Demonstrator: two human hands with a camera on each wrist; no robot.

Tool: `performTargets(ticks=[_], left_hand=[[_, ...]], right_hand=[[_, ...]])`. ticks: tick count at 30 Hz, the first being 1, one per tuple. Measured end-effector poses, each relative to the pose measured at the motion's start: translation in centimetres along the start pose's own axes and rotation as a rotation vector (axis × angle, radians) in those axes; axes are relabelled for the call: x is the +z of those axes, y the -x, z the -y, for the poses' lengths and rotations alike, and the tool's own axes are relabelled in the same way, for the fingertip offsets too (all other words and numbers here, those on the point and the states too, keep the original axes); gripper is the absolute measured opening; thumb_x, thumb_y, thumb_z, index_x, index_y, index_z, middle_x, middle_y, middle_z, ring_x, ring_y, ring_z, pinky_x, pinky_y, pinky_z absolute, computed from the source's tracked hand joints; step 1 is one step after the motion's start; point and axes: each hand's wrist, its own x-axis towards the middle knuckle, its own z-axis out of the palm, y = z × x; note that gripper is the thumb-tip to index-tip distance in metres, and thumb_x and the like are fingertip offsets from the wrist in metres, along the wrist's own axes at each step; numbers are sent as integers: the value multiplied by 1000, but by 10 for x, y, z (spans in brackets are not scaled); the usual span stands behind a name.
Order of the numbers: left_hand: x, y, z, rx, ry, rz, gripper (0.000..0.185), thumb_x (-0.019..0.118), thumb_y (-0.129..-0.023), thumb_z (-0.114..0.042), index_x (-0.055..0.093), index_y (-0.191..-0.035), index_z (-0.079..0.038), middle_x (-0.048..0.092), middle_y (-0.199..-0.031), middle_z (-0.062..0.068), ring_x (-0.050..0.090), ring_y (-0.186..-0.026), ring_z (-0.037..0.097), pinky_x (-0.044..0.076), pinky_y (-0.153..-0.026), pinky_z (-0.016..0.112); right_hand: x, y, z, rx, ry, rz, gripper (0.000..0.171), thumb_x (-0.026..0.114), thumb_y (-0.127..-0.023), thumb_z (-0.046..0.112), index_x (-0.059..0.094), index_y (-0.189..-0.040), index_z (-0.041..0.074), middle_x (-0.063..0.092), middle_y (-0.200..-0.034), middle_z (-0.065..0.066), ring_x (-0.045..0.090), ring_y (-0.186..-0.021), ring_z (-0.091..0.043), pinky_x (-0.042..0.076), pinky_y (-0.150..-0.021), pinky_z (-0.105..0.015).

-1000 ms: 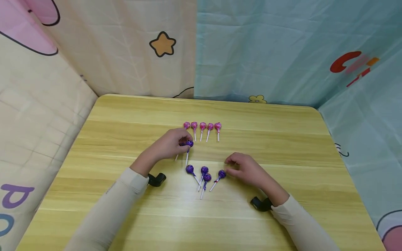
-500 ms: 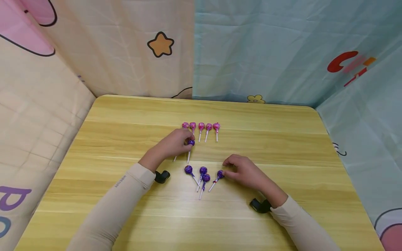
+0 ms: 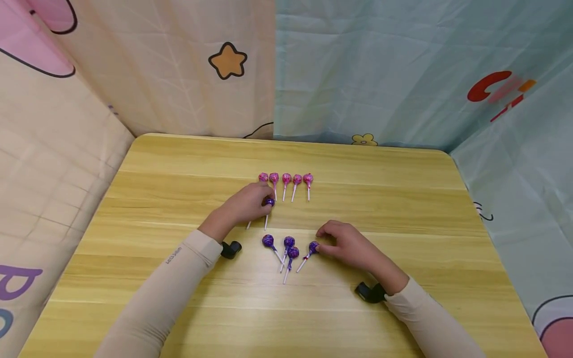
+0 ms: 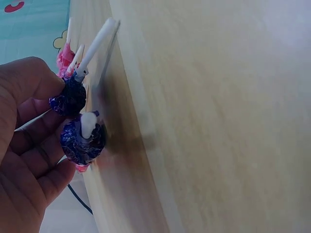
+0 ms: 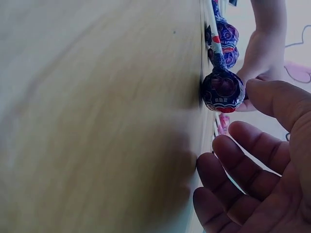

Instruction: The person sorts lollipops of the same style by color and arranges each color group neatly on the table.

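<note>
My left hand point(image 3: 248, 201) pinches a purple-wrapped lollipop point(image 4: 70, 97) by its head between thumb and finger, below a row of pink lollipops point(image 3: 286, 179). A second purple lollipop point(image 4: 82, 143) sits beside it, close to the curled lower fingers; in the head view the hand hides its head and only its stick point(image 3: 249, 224) shows. My right hand point(image 3: 346, 241) is held low with fingers loosely spread, its thumb tip right at the head of another purple lollipop point(image 5: 223, 91). Left of that one lie a single purple lollipop point(image 3: 267, 240) and two overlapping ones point(image 3: 293, 252).
The wooden table point(image 3: 403, 199) carries all the lollipops. Patterned curtains point(image 3: 358, 69) stand behind it and along both sides. A black wrist camera point(image 3: 369, 292) juts from the right wrist, another black camera point(image 3: 231, 249) from the left.
My left hand has shifted slightly right and away with the pinched lollipop. My right hand has moved a little left, bringing its thumb to the nearest purple lollipop.
</note>
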Motion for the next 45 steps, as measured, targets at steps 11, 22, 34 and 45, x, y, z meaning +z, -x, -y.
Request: performTargets(ticks=[11,22,34,45], left_hand=[[2,-1,0,-9,-20,18,11,67,-90,-13,67,-100,-8,59,-97,3,53,-83,19,47,-77,33],[3,0,0,-19,-22,10,12,67,-90,-14,68,-102,-9,59,-97,2,53,-84,20,47,-77,34],[-2,3,-2,-34,-17,19,17,69,-90,-15,68,-106,-8,61,-103,3,55,-87,20,48,-82,35],[-1,3,-2,-9,-19,1,18,70,-90,-16,68,-106,-7,62,-105,5,56,-90,20,49,-85,37]], right_hand=[[1,-4,3,16,6,4,21,74,-90,25,68,-104,10,65,-101,2,59,-94,-14,50,-89,-40],[2,-5,4,9,11,-15,21,75,-89,24,68,-102,9,66,-98,2,59,-90,-14,50,-86,-40],[3,-7,8,26,-8,11,22,76,-89,26,67,-103,11,64,-98,3,57,-88,-13,49,-85,-38],[3,-7,8,19,7,9,22,77,-88,25,67,-102,11,63,-95,4,55,-84,-13,49,-81,-36]])
